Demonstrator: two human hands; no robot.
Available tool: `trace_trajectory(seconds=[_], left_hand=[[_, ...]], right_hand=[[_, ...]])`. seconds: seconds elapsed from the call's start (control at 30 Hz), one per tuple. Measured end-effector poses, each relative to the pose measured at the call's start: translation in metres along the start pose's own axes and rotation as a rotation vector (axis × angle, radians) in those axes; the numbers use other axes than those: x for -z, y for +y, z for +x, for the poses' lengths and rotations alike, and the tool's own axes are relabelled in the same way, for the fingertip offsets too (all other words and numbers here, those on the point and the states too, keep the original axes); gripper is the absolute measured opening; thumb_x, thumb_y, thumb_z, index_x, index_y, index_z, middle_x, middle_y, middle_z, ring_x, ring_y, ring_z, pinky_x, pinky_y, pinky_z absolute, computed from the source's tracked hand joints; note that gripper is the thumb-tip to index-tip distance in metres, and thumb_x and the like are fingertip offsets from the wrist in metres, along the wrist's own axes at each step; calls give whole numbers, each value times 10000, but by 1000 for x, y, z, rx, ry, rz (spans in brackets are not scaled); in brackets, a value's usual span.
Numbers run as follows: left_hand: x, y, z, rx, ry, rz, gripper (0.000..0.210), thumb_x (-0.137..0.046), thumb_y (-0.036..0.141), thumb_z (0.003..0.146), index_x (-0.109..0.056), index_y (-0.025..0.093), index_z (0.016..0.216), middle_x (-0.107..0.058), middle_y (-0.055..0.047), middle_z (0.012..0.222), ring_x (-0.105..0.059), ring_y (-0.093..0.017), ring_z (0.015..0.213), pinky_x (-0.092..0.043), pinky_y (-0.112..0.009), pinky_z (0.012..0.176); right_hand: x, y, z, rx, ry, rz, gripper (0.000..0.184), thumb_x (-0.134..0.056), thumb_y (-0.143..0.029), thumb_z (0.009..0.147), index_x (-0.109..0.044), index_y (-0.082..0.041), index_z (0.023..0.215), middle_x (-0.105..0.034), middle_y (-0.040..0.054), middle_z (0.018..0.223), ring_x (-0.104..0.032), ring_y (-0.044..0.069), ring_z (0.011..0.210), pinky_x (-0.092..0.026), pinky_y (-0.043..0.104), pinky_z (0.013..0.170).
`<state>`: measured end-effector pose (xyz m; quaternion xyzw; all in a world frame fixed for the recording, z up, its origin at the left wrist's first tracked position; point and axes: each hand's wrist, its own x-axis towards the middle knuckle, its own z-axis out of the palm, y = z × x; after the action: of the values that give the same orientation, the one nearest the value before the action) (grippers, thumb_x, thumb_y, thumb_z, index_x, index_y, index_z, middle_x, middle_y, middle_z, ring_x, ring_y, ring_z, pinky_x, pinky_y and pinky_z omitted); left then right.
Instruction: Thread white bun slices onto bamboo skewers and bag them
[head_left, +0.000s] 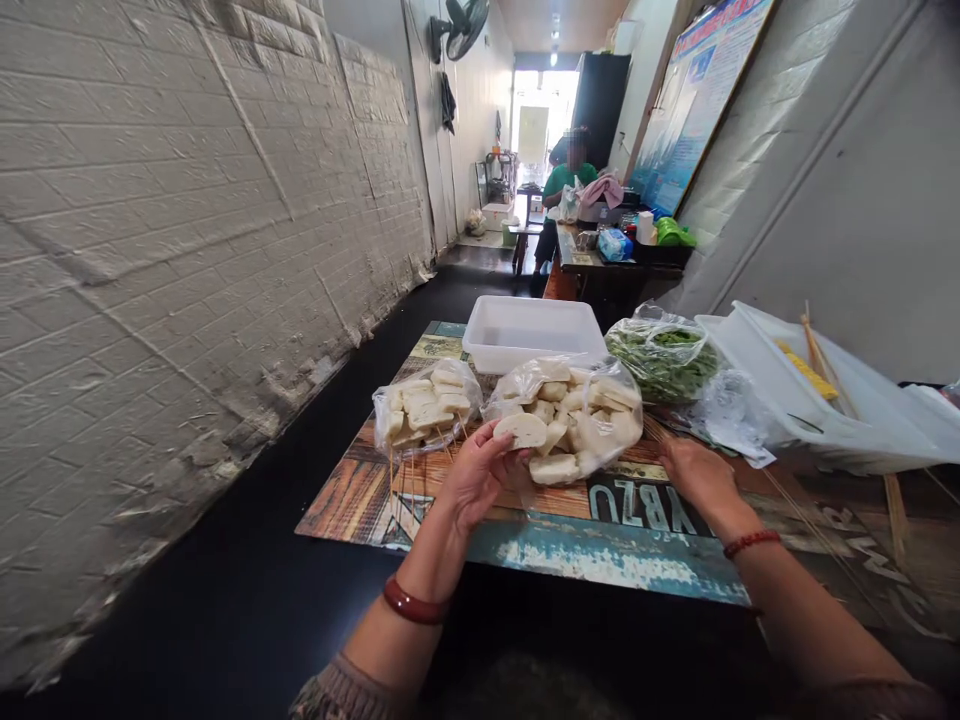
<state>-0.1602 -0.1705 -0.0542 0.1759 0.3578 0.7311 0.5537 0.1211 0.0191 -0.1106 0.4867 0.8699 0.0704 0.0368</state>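
Observation:
My left hand [478, 478] pinches a pale, oval food slice [523, 431] between thumb and fingers, cut face toward me. Just behind it lies an open clear plastic bag [626, 445] full of similar pale slices. To its left, another clear bag [384, 420] holds pale pieces, with thin wooden skewers [442, 440] sticking out toward me. My right hand [697, 482] is low over the table, right of the larger bag, its fingers curled down by a bundle of thin sticks [655, 430]. Its fingertips are mostly hidden, and I cannot tell what they grip.
A white plastic tub [534, 352] stands behind the bags. Right of it are a bag of green leaves [664, 365] and a tilted white container [765, 365] with sticks and a yellow packet. A person in green [559, 180] is at a farther table [581, 258]. A brick-patterned wall [187, 250] runs along the left.

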Motion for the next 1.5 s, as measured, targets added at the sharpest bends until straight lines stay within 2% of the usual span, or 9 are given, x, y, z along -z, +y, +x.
trace_trajectory(seconds=[0.37,0.57,0.8,0.93,1.03,1.13,1.2,1.4,1.5], left_hand=[[17,-13,-53,97,82,31,328,-797,153,694,-670,134,996,-727,-68,1011,-692,-170,863,-596,-256,729],[21,-22,-63,142,110,-19,331,-778,140,714,-683,135,1031,-730,-83,1043,-694,-181,901,-589,-266,771],[25,-33,-68,147,116,-44,309,-791,166,721,-666,144,1002,-730,-77,1026,-700,-170,892,-590,-267,785],[25,-32,-71,141,126,-31,303,-807,208,714,-643,160,964,-728,-65,1005,-715,-193,885,-597,-282,759],[24,-30,-71,139,127,-16,351,-798,231,724,-643,161,1032,-732,-76,1002,-724,-218,881,-600,-292,741],[23,-28,-72,116,140,-20,376,-769,225,751,-652,156,1102,-739,-83,1009,-724,-218,881,-596,-292,759],[22,-25,-74,93,151,-30,323,-741,225,776,-673,150,1082,-745,-82,1006,-720,-212,883,-591,-295,780],[22,-18,-89,65,229,-48,240,-694,285,820,-706,145,1014,-748,-84,1025,-710,-218,929,-572,-328,845],[20,-20,-92,66,275,-62,206,-674,273,835,-705,148,996,-751,-76,1019,-714,-217,922,-570,-338,858]], right_hand=[[-9,-8,2,-102,-13,84,309,-623,-306,946,-599,-150,1212,-632,94,1207,-656,232,997,-559,432,839],[-7,-6,-13,-169,181,280,118,-538,-165,931,-636,-106,903,-681,129,889,-655,240,841,-490,335,724],[8,-13,-41,-249,471,741,347,-308,-349,991,-555,-142,1118,-613,68,773,-603,220,674,-458,294,567],[25,-52,-88,-167,423,1047,459,-286,-474,1012,-518,-172,1268,-492,-49,640,-420,107,414,-365,211,399],[40,-97,-129,-59,183,1576,474,-442,-477,985,-478,-222,1383,-481,-71,596,-334,79,381,-277,174,350],[48,-139,-158,68,-88,1686,486,-366,-433,1025,-381,-260,1479,-515,-73,571,-343,79,354,-290,165,331],[49,-158,-168,205,-159,1615,477,-325,-376,1042,-349,-265,1506,-565,-57,593,-436,90,382,-399,191,395],[47,-174,-173,453,127,1364,396,-420,-197,990,-587,-237,1347,-634,13,740,-606,153,641,-527,293,667],[47,-173,-175,476,139,1336,467,-419,-161,978,-492,-231,1434,-611,-10,701,-586,143,598,-520,269,641]])
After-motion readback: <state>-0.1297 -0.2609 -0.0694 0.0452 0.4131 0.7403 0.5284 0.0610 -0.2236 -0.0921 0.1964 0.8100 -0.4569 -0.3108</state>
